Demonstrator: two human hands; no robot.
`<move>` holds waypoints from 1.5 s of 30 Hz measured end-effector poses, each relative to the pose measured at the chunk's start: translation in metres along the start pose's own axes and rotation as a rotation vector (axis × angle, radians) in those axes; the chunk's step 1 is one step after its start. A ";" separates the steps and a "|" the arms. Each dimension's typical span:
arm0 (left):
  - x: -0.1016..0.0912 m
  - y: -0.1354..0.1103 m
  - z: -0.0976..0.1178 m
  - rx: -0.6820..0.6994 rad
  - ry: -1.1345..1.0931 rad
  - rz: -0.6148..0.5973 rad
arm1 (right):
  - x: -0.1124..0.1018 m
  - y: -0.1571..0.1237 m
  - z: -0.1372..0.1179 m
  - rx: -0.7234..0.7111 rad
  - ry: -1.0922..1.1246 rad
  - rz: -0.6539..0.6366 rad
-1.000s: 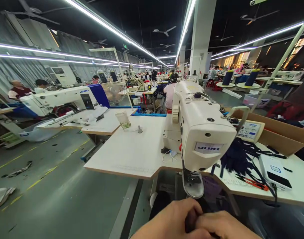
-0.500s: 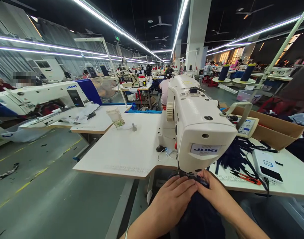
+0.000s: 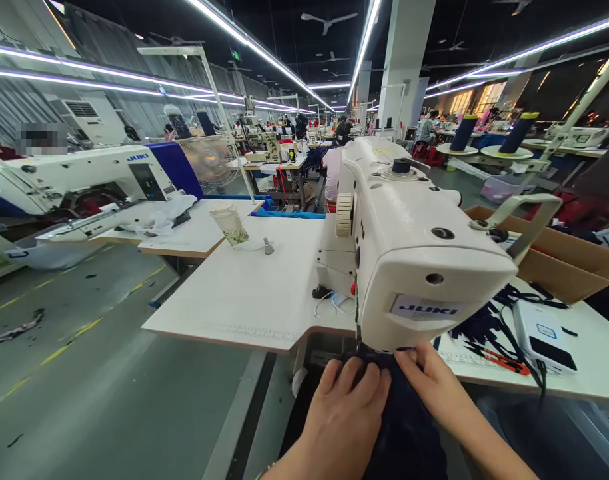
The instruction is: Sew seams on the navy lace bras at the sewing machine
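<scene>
A dark navy garment piece [image 3: 407,433] hangs from beneath the head of a white JUKI sewing machine [image 3: 429,233]. Its top edge lies at the needle area, partly hidden by the machine head and my fingers. My left hand [image 3: 347,413] rests on the cloth with bent fingers gripping it just in front of the needle. To the right, my right hand [image 3: 432,380] pinches the cloth edge between thumb and fingers, close under the machine head; some of its fingertips are hidden.
Right of the machine are navy strips [image 3: 477,323], orange-handled snips [image 3: 504,360], a white power bank [image 3: 544,337] with a cable, and a cardboard box [image 3: 569,267]. A plastic cup [image 3: 229,225] stands on the white table [image 3: 254,293]. Another JUKI machine [image 3: 104,177] is at left.
My left hand's flat fingers have bent and drawn slightly back toward me on the cloth. My right hand has shifted a little right. The view has moved nearer the machine.
</scene>
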State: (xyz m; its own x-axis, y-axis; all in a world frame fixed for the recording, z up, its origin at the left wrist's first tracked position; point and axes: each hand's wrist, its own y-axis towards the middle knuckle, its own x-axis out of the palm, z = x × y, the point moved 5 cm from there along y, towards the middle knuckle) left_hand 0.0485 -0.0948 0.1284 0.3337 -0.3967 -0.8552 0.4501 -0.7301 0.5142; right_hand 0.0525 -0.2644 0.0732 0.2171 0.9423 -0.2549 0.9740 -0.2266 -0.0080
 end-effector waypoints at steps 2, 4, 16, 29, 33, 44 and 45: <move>0.001 0.002 0.000 -0.029 0.009 0.003 | -0.001 0.003 0.000 0.007 -0.060 0.017; 0.002 0.004 0.000 -0.062 0.011 -0.005 | -0.002 0.006 -0.001 -0.003 -0.111 0.034; 0.008 0.007 0.004 -0.110 0.034 0.005 | -0.005 0.016 0.001 0.000 -0.308 0.051; 0.009 0.006 0.000 -0.057 0.030 0.022 | -0.006 0.013 0.003 -0.037 -0.343 0.073; 0.011 0.006 -0.001 -0.038 0.031 -0.003 | -0.005 0.014 0.002 -0.045 -0.307 0.071; 0.012 0.005 -0.001 -0.043 0.033 0.008 | -0.004 0.014 0.002 0.010 -0.286 0.024; 0.012 0.005 -0.001 -0.037 0.036 0.000 | -0.004 0.015 0.003 0.009 -0.300 0.026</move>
State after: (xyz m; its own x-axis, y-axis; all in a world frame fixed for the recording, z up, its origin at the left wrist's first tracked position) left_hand 0.0559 -0.1031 0.1207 0.3635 -0.3760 -0.8524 0.4803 -0.7084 0.5173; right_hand 0.0656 -0.2725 0.0714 0.2112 0.8216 -0.5295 0.9676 -0.2525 -0.0058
